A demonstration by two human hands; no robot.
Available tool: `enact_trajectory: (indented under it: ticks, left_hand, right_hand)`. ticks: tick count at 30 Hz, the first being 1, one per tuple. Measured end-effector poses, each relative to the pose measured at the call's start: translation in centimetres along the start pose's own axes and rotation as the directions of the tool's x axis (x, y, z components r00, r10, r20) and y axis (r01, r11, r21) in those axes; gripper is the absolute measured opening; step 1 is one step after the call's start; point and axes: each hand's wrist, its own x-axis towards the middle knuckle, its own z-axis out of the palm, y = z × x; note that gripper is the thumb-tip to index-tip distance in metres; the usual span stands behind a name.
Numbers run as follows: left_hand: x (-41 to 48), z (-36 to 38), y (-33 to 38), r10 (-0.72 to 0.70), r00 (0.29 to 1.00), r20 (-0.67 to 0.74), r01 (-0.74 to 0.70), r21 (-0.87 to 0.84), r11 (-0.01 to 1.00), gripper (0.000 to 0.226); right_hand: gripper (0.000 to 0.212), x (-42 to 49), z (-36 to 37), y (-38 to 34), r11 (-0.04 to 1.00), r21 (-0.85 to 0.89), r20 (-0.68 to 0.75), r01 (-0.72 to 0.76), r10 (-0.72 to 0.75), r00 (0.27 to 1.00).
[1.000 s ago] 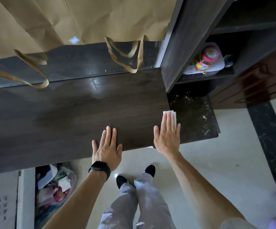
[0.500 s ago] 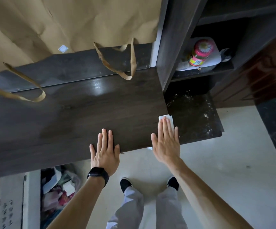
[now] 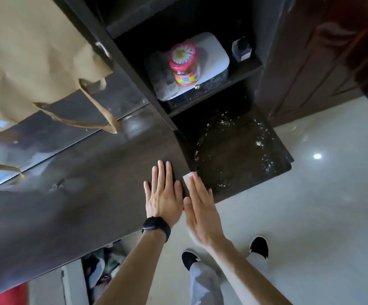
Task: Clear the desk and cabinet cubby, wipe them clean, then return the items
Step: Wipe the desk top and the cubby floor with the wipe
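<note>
My left hand (image 3: 164, 199), with a black watch at the wrist, lies flat and open on the dark wooden desk (image 3: 79, 205) near its right front corner. Right beside it, my right hand (image 3: 203, 214) presses flat on a white wipe (image 3: 188, 180) at the desk's right edge; only the wipe's far end shows past my fingertips. Past that edge lies a lower dark cabinet surface (image 3: 240, 155) speckled with white dust. In the cubby above it stand a pink-lidded jar (image 3: 184, 64), a white box (image 3: 214, 56) and a clear plastic container (image 3: 161, 75).
A brown paper bag (image 3: 24, 51) with loop handles lies at the back left of the desk. A small dark object (image 3: 241, 48) sits at the cubby's right. Under the desk is a pile of clutter (image 3: 100, 271). Pale tiled floor (image 3: 310, 216) spreads to the right.
My left hand has slid right until it almost touches my right hand. The right hand with the wipe stays at the desk's right edge. The view has swung towards the cabinet.
</note>
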Motion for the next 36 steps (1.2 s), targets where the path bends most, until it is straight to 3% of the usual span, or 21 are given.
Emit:
enact_trajectory:
  ticks: [4, 9, 14, 17, 23, 26, 31, 36]
  left_hand:
    - [2.6, 1.1, 2.6, -0.008, 0.992, -0.125, 0.006, -0.015, 1.0, 0.058]
    - [2.6, 1.6, 3.0, -0.024, 0.989, -0.145, 0.024, -0.007, 1.0, 0.059]
    - [3.1, 1.9, 3.2, -0.033, 0.984, -0.175, 0.032, -0.006, 0.999, 0.061]
    - [3.1, 2.0, 3.0, -0.038, 0.983, -0.18, 0.037, -0.006, 0.999, 0.061]
    - [3.4, 1.8, 2.8, -0.05, 0.985, -0.163, 0.051, 0.0, 0.999, 0.061]
    - [3.2, 1.8, 2.7, -0.052, 0.984, -0.168, 0.051, -0.006, 0.999, 0.061]
    - [3.4, 1.8, 2.7, -0.051, 0.986, -0.16, 0.052, 0.001, 0.999, 0.062]
    - [3.2, 1.9, 2.6, -0.051, 0.986, -0.159, 0.052, -0.001, 0.999, 0.063]
  right_hand:
    - [0.042, 1.6, -2.5, 2.6, 0.883, 0.408, 0.26, -0.232, 0.131, 0.957]
    - [0.048, -1.3, -2.6, 4.2, 0.829, 0.492, 0.338, -0.266, 0.099, 0.936]
    - [0.057, 9.0, -2.0, 3.9, 0.761, 0.502, 0.431, -0.41, 0.191, 0.882]
    - [0.073, 13.3, -0.4, 4.1, 0.652, 0.59, 0.435, -0.476, 0.239, 0.868]
    - [0.064, 5.0, -0.8, 5.2, 0.464, 0.712, 0.469, -0.527, 0.244, 0.849]
    - [0.079, 3.0, -1.4, 5.0, 0.466, 0.699, 0.504, -0.542, 0.217, 0.836]
    - [0.089, 11.8, -1.5, 1.7, 0.579, 0.711, 0.433, -0.4, 0.087, 0.897]
    - [0.091, 13.3, 1.2, 6.8, 0.598, 0.585, 0.607, -0.548, 0.126, 0.785]
